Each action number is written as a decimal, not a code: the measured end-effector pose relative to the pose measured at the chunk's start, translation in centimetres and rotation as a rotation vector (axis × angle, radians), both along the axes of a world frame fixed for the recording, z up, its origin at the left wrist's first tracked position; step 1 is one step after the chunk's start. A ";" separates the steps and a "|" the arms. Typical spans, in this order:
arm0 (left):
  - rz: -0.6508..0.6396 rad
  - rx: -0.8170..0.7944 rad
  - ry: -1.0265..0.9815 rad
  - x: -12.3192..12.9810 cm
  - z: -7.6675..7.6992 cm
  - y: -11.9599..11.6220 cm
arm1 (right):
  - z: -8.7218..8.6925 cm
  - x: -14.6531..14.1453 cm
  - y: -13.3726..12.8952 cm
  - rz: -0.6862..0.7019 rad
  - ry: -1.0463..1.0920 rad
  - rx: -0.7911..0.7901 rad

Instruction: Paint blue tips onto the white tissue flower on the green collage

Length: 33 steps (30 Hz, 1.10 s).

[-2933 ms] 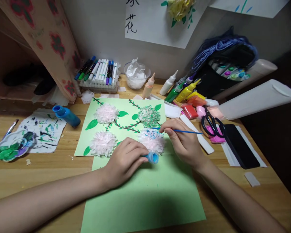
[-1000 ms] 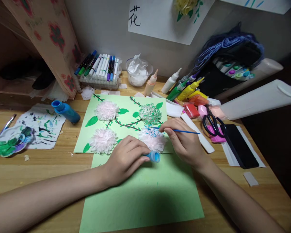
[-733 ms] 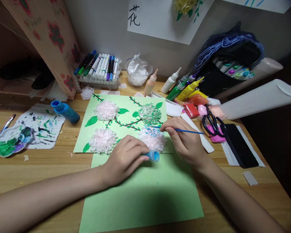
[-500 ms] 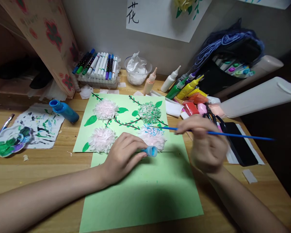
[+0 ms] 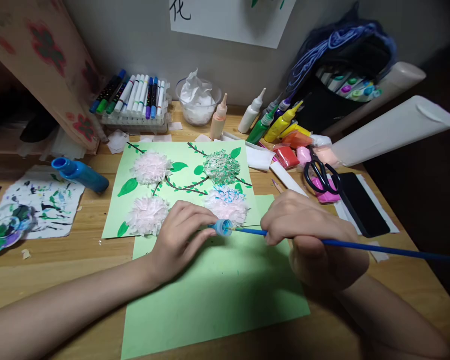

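Between its fingertips my left hand (image 5: 183, 235) pinches a small cap (image 5: 224, 227) with blue paint inside, its open end facing right. My right hand (image 5: 317, 240) grips a long blue paintbrush (image 5: 360, 245), whose tip is at the cap's mouth. Beneath and behind my hands lies a light green sheet (image 5: 116, 215) with pink ruffled paper flowers, painted branches and leaves. The lower right flower (image 5: 228, 205) bears blue strokes on its upper part; the upper right flower (image 5: 222, 168) is speckled green. Another green sheet (image 5: 213, 300) lies underneath, nearer to me.
An uncapped blue paint bottle (image 5: 84, 175) stands tilted at the left, near a paint-stained cloth (image 5: 56, 205) and a palette (image 5: 3, 227). Markers (image 5: 135, 95), a bowl (image 5: 198, 105) and paint bottles line the back. Scissors (image 5: 320, 175) and a black phone (image 5: 363, 205) are at the right.
The brush tip has moved from the lower right flower down to the cap, along with my right hand. My left hand still holds the cap. The camera view has shifted slightly.
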State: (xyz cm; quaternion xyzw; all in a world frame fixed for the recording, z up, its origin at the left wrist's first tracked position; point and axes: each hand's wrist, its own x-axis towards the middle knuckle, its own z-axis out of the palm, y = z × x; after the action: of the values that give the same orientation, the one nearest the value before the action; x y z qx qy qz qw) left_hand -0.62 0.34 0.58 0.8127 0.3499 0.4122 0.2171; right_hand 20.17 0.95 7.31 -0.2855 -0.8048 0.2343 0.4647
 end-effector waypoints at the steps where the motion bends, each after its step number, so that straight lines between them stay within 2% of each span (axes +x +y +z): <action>1: -0.003 0.001 0.001 0.0 0.0 0.0 | -0.1 -0.2 0.1 0.005 0.041 0.007; 5: -0.020 0.003 0.010 0.0 0.2 0.0 | 0.1 -0.3 0.3 0.002 0.135 0.008; 9: -0.039 0.011 0.023 0.0 0.4 0.0 | 0.5 -0.3 0.5 -0.007 0.039 -0.004; 13: -0.039 0.016 0.032 0.0 0.4 0.0 | 0.7 -0.3 0.4 -0.008 0.066 -0.015; 17: -0.034 0.018 0.035 0.0 0.3 -0.1 | 0.8 -0.1 0.3 0.004 0.004 -0.015; 22: -0.032 0.021 0.031 0.0 0.3 -0.1 | 0.5 0.1 0.3 -0.006 0.085 0.016; 33: -0.029 0.019 0.030 -0.1 0.2 -0.1 | 0.3 0.2 0.4 0.013 0.064 0.017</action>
State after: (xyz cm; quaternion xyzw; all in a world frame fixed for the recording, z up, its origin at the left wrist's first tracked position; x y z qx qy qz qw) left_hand -0.70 0.24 0.74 0.8259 0.3373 0.3999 0.2100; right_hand 20.39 1.38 7.58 -0.2687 -0.7934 0.2392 0.4910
